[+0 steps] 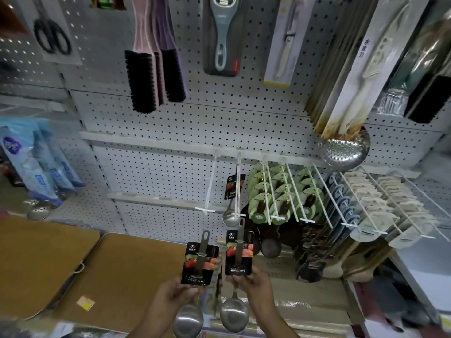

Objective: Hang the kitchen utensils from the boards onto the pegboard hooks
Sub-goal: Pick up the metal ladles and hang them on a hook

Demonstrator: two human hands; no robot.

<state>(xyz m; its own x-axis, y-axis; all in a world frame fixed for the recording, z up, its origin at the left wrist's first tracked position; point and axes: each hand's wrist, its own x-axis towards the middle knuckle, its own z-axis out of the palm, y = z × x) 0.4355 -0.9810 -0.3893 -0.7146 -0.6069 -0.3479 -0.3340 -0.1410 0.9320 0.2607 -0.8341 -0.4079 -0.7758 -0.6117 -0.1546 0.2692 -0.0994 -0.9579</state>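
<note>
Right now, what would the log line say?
left hand: holds carded ladle | right hand: holds second carded ladle | hook: one ladle hung | neighbouring hook: bare

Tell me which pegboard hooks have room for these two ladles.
The leftmost white hook is bare. The next hook carries one hung ladle, with room in front. Hooks further right, from the green-carded packs on, are crowded to their tips.
</note>
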